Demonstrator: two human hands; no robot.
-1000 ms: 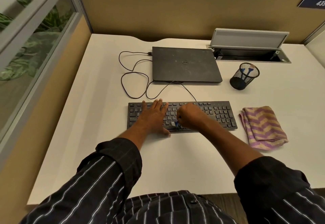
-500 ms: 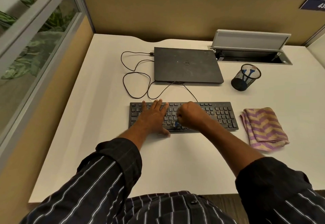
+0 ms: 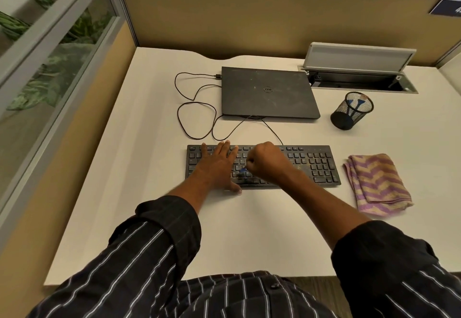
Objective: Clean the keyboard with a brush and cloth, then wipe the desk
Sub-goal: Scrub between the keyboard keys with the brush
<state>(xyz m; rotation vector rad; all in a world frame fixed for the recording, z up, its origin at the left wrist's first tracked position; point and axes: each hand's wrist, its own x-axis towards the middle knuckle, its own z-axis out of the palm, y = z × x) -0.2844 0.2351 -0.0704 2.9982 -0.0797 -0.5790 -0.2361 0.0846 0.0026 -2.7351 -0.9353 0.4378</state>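
A black keyboard (image 3: 311,165) lies across the middle of the white desk (image 3: 154,168), with specks of dirt on its right keys. My left hand (image 3: 214,165) lies flat on the keyboard's left half, fingers spread. My right hand (image 3: 268,161) is closed in a fist over the keyboard's middle, holding a small blue brush (image 3: 242,173) whose dark bristles touch the lower key rows. A folded purple and tan zigzag cloth (image 3: 376,185) lies on the desk just right of the keyboard.
A shut black laptop (image 3: 267,93) sits behind the keyboard, with a looping black cable (image 3: 194,108) to its left. A black mesh pen cup (image 3: 350,110) stands at the right. Behind it is an open cable hatch (image 3: 359,73). Partition walls close off the back and left.
The brush tip has shifted slightly along the lower keys under my right fist. My left hand has stayed flat on the keyboard.
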